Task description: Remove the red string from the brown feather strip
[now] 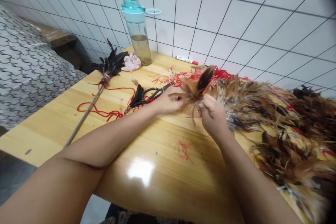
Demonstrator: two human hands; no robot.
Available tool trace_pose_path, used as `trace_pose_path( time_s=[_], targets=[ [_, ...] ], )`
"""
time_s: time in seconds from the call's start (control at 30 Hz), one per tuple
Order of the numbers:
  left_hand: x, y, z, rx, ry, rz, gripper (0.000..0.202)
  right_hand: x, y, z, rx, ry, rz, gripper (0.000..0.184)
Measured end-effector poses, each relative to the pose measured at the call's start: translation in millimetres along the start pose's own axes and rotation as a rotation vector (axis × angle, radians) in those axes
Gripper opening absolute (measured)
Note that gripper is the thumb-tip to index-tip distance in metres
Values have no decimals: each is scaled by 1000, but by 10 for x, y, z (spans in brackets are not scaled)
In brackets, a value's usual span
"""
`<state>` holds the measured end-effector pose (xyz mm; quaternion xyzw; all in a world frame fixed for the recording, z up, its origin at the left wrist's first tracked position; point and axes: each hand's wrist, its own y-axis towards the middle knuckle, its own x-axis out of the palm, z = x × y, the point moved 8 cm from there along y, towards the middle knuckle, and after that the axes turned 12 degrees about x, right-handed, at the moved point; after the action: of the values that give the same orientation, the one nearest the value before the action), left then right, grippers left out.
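Both my hands meet over the middle of the wooden table (168, 168), at a small bunch of brown and black feathers (193, 89). My left hand (170, 100) is closed at the bunch's left side, its fingertips partly hidden by the blurred feathers. On the other side, my right hand (213, 114) pinches the bunch between thumb and fingers. Just left of my left hand lies a pair of black-handled scissors (152, 93), with red yarn (105, 112) around it. A stick (86, 120) tipped with tied black feathers (112, 62) rests at the left.
Piles of brown feathers (249, 101) spread over the right side. Tangled red strings (223, 74) and a marker (187, 60) lie near the tiled wall (223, 17). A tall bottle (140, 38) stands at the back beside a pink scrunchie (131, 62). Red thread scraps (185, 149) lie in front.
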<state>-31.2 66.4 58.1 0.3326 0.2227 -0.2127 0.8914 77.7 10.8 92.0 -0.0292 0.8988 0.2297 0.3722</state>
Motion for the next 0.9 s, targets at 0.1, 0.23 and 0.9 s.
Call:
trace_pose_path(
  time_s=[0.1,0.23,0.9],
  targets=[
    [193,-31,248,158,122,-93,20,-94,29,239,147,-10,147,27],
    [382,-119,591,367,300,-181,19,-56,-7,374,234,-263,191,23],
    [-120,30,181,107,133,-126,15,306,-81,32,-91,-360,-204,24]
  ],
)
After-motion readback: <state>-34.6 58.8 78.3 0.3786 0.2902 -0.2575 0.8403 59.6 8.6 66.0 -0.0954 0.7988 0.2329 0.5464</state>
